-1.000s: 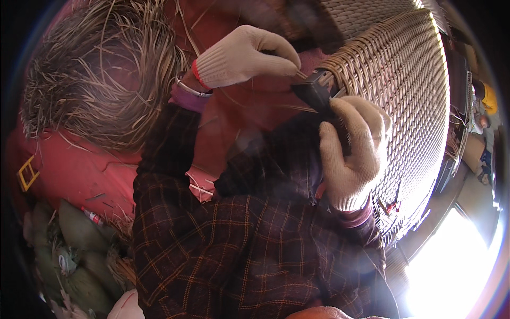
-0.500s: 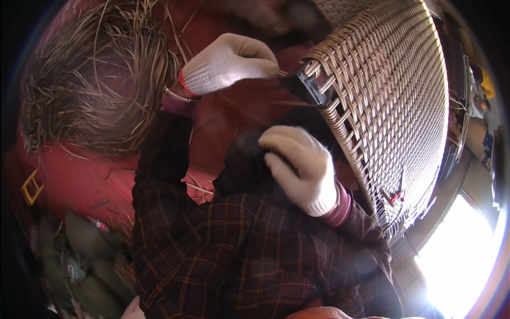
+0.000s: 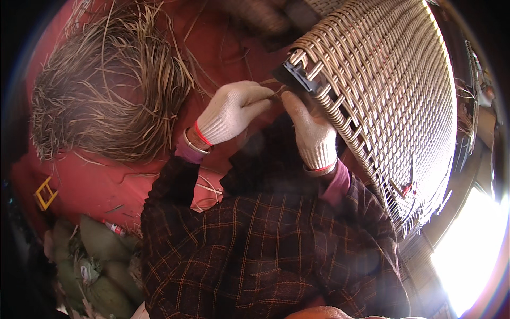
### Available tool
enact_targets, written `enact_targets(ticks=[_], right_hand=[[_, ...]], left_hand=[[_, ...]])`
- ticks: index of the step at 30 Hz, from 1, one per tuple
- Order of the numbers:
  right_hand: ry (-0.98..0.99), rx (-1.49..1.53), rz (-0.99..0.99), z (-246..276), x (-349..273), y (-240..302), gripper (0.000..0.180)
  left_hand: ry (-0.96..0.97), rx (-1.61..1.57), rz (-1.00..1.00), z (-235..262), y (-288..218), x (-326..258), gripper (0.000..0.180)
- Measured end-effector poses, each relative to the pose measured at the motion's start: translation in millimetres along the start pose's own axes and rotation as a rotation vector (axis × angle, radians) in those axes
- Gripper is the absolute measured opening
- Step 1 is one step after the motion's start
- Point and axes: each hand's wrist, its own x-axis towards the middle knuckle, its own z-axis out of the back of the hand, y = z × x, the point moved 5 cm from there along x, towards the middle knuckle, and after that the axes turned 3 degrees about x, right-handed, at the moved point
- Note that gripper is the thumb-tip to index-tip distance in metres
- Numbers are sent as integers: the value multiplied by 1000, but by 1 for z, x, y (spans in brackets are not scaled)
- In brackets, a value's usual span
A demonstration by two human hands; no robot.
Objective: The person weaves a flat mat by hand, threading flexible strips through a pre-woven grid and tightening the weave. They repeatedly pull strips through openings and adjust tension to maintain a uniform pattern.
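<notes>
A woven panel of tan strands [image 3: 388,101] stands tilted at my right, with a wrapped edge and a dark corner cap [image 3: 301,77]. Just below that corner, my left hand [image 3: 234,111], in a white knit glove, has its fingers pressed together on a thin tan strand [image 3: 275,91]. My right hand [image 3: 314,133], gloved the same way, is raised beside the panel's near edge. Its thumb points up toward the strand and the left fingertips. The other right fingers are mostly hidden under the corner, so their grip does not show.
A big coiled heap of loose strands [image 3: 117,90] lies on the red covering [image 3: 143,183] at my left. Near it are a yellow frame-shaped piece [image 3: 45,193], a small red-and-white bottle [image 3: 114,228] and green bundles [image 3: 101,266]. Bright light comes from the lower right.
My right hand has risen from my lap to the panel's corner. My left hand has come down and slightly right, near it. The view has shifted a little.
</notes>
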Motion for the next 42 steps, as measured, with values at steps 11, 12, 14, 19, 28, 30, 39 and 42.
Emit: enact_targets(ticks=[11,12,14,19,28,30,39,42], right_hand=[[229,115,-64,5,7,10,21],[234,124,-78,6,5,8,22],[230,53,-107,9,2,4,22],[272,88,-107,14,1,2,21],[384,145,-185,6,-6,1,32],[367,121,-230,8,-5,0,29],[191,-2,-233,16,-16,-1,31],[197,-132,-127,17,-19,0,36]], left_hand=[[447,-834,345,-21,-4,-22,28],[466,-882,374,-22,-4,-26,29],[506,-1016,369,-25,-7,-30,36],[534,-1253,365,-24,-9,-38,38],[502,-1040,516,-17,2,-33,35],[459,-838,495,-10,7,-26,34],[191,-409,356,1,-3,4,32],[164,-237,280,1,-3,18,28]])
